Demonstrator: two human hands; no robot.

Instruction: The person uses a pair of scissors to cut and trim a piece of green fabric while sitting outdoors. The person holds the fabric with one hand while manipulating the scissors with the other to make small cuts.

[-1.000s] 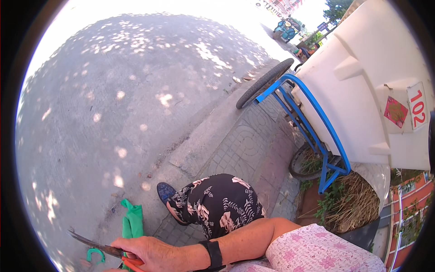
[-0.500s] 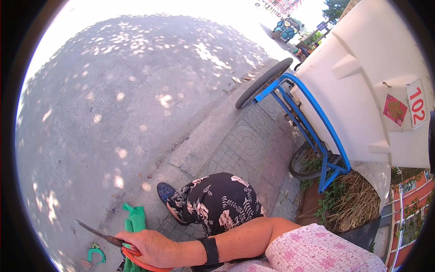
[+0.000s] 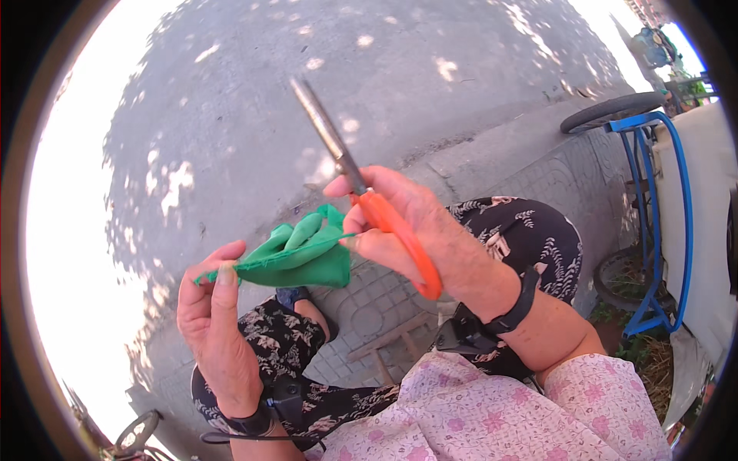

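A piece of green cloth (image 3: 307, 265) is stretched between my hands above my knees, its middle folded and hanging loose. My left hand (image 3: 219, 330) is closed in a pinch, thumb over fingers, on one end of the cloth's edge. My right hand (image 3: 434, 234) is closed round scissors (image 3: 400, 238) with orange handles, while its thumb and a finger seem to grip the cloth's other end. The metal blades point up and away, look closed together, and stand apart from the cloth.
To the right is a blue metal frame (image 3: 684, 192) beside a large white cart body (image 3: 703, 154), with a black wheel (image 3: 611, 111) beyond. My legs in dark floral trousers (image 3: 530, 238) lie beneath my hands. A wooden piece (image 3: 392, 338) shows on the paving below.
The view has swung left, and my left hand has come into sight. The green cloth is now spread between both hands. My right hand still has the scissors, blades turned upward.
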